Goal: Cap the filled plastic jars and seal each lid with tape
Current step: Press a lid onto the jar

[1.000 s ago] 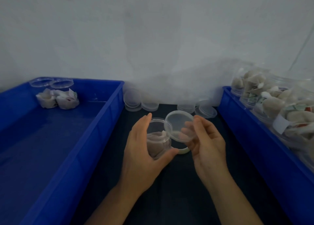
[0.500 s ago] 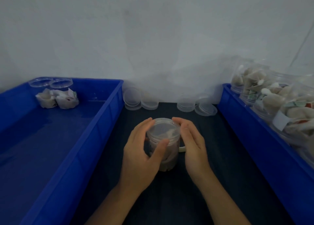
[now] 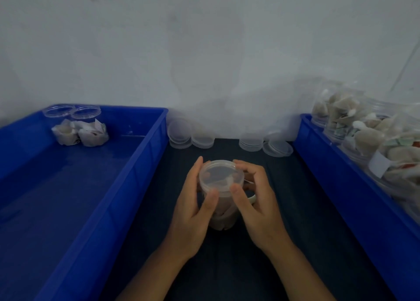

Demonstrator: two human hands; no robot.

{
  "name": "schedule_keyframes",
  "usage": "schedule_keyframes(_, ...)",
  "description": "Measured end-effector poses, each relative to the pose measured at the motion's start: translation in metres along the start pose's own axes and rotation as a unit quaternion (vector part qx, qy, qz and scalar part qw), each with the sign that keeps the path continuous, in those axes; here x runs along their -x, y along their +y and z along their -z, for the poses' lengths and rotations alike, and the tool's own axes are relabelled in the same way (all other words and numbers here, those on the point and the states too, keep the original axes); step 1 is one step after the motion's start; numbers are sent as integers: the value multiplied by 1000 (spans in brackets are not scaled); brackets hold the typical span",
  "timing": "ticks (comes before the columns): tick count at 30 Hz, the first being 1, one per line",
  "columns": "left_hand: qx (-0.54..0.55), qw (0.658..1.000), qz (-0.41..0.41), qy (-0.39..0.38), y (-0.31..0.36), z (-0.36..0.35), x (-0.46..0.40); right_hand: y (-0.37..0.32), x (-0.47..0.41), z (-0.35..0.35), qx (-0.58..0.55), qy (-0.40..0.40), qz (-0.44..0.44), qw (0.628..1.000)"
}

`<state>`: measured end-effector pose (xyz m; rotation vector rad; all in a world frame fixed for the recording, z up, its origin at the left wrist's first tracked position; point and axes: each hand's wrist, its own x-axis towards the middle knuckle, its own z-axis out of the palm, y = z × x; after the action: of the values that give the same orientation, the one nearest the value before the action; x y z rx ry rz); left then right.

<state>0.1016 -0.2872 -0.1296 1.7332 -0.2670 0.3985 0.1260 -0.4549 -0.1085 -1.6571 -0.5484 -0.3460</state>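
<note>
**Jar with lid, held in both hands at mid-worktop**

Item 1. Jar [image 3: 223, 216]: clear plastic, filled with pale wrapped contents, stood upright on the dark worktop [image 3: 227, 266] between two blue bins, about midway between them. It is gripped from both sides.

Item 2. Lid [image 3: 221, 175]: translucent, seated on the jar mouth. Whether it is fully closed cannot be told.

Item 3. Left hand [image 3: 193, 209]: curled round the jar's left side, thumb laid on the front wall just below the lid rim, fingertips reaching the lid's far edge.

Item 4. Right hand [image 3: 256, 200]: curled round the lid from the right, thumb pressed to the near rim, fingers bent over the far rim.

Item 5. Tape roll [image 3: 251, 198]: pale, lying on the worktop just behind the jar, largely hidden by the right hand.

Item 6. Left bin [image 3: 145, 164]: two open filled jars [image 3: 79, 128] are kept in its far left corner, touching each other.

Item 7. Right bin [image 3: 329, 175]: many filled jars [image 3: 368, 137] are heaped in it along the right edge.

Item 8. Spare lids [image 3: 229, 139]: stacked in several low piles along the worktop's far edge, against the wall.
</note>
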Motion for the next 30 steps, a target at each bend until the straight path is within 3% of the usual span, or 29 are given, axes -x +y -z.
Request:
schedule_keyframes(5,-8,999,12,-50,-4,-1,-3,0,0,0,2,-1,9,1000)
schedule_keyframes(15,-94,992,-57,63,4,-2,-4,1,2,-5,34,-3,26,999)
schedule_keyframes(20,-178,978,-52,91,7,2,-6,2,0,-9,61,23,43,997)
schedule_keyframes(26,-218,973,41,64,9,2,-15,-1,-3,-13,70,14,55,996)
schedule_keyframes(28,-222,968,117,18,17,5,-26,-4,-5,-11,84,-11,37,996)
schedule_keyframes(30,-278,939,188,-67,23,7,-33,-11,-10,-6,113,-50,18,992)
